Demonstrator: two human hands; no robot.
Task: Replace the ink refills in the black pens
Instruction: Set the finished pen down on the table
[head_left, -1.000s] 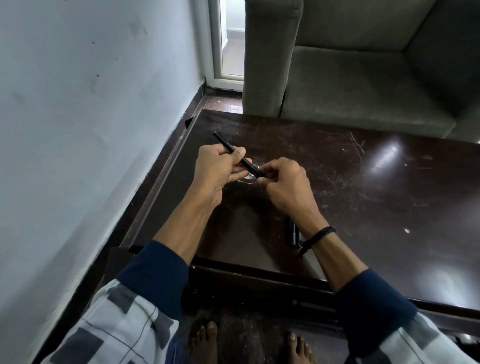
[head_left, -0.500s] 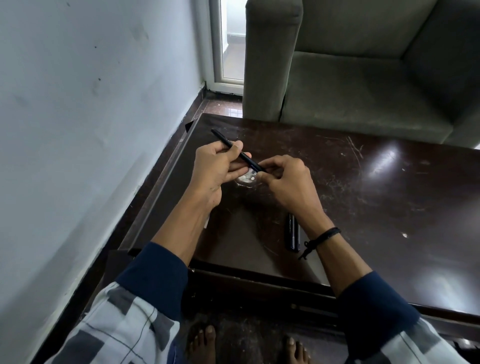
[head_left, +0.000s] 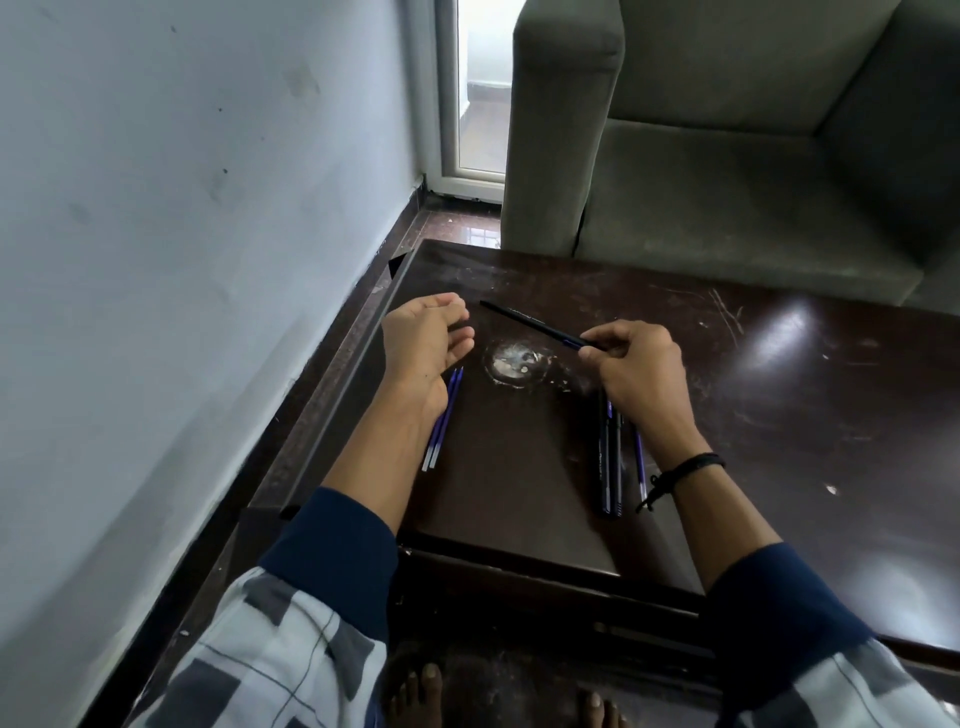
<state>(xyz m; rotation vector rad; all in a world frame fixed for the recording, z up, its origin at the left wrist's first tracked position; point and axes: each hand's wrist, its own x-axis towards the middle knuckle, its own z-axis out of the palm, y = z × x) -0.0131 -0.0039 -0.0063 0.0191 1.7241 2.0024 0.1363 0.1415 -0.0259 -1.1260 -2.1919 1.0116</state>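
R hand (head_left: 636, 371) pinches black pen (head_left: 535, 325) pointing twd L hand (head_left: 423, 345), which is loose-open, w/ blue refills (head_left: 441, 423) under its wrist.

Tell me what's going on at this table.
A person is working on pens at a dark table. The right hand pinches one black pen by its near end. The left hand is open and holds nothing. Two blue refills lie on the table beside the left wrist. More pens and another refill lie by the right wrist.
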